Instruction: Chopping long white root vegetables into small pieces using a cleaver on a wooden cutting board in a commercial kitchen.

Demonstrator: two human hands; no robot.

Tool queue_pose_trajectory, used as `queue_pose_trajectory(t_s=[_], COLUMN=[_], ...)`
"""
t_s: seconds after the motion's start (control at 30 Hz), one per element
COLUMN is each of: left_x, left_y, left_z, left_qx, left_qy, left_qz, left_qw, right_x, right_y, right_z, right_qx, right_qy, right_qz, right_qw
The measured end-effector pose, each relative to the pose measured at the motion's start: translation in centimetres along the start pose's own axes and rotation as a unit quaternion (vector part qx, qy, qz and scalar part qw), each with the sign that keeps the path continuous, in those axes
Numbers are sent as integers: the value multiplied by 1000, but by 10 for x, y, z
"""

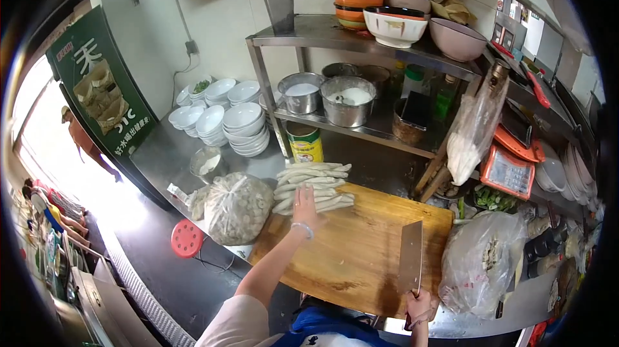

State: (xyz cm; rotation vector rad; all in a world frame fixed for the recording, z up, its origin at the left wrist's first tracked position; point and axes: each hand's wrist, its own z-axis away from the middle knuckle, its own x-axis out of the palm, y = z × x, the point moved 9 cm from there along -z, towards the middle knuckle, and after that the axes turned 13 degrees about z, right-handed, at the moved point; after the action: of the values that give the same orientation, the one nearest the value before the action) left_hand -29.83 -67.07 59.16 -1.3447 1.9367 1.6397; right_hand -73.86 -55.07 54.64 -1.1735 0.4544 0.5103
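Observation:
My right hand (420,306) grips the handle of a Chinese cleaver (411,255), its broad blade held up at the right side of a wooden cutting board (353,250). My left hand (305,209) is stretched out flat, palm down, at the far left of the board. Under or just beyond its fingers lies a pile of long whitish strips (314,173); I cannot tell what they are made of. A tied clear plastic bag (238,209) of small round pale pieces rests left of the board.
Stacked white bowls (245,127) and a metal pot (207,161) stand at the back left. Behind the board rises a steel shelf (309,27) with metal pots and large bowls. A clear plastic bag (483,265) and an orange scale (508,170) are on the right. Below is a red stool (186,238).

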Motion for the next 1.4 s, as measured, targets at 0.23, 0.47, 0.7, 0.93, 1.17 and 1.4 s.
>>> queue_pose_trajectory(t_s=[0.23,0.47,0.7,0.93,1.17,1.4], left_x=[56,79,85,87,88,100], left_y=[-39,-61,-59,-62,-48,-28], left_z=[-71,-86,-96,-93,-82,-20], left_qx=[60,-1,24,18,-1,55], left_qy=[-320,-371,-397,-396,-444,-421], left_qz=[-110,-190,-224,-163,-171,-190], left_qw=[939,909,890,904,880,885], right_x=[74,81,81,78,83,77], right_y=[25,1,9,-1,40,17], right_z=[-38,-24,-28,-29,-39,-31], right_qx=[-35,65,61,48,33,88], right_qy=[111,83,54,57,81,13], right_qz=[180,155,114,102,96,-32], right_qw=[977,982,990,992,992,996])
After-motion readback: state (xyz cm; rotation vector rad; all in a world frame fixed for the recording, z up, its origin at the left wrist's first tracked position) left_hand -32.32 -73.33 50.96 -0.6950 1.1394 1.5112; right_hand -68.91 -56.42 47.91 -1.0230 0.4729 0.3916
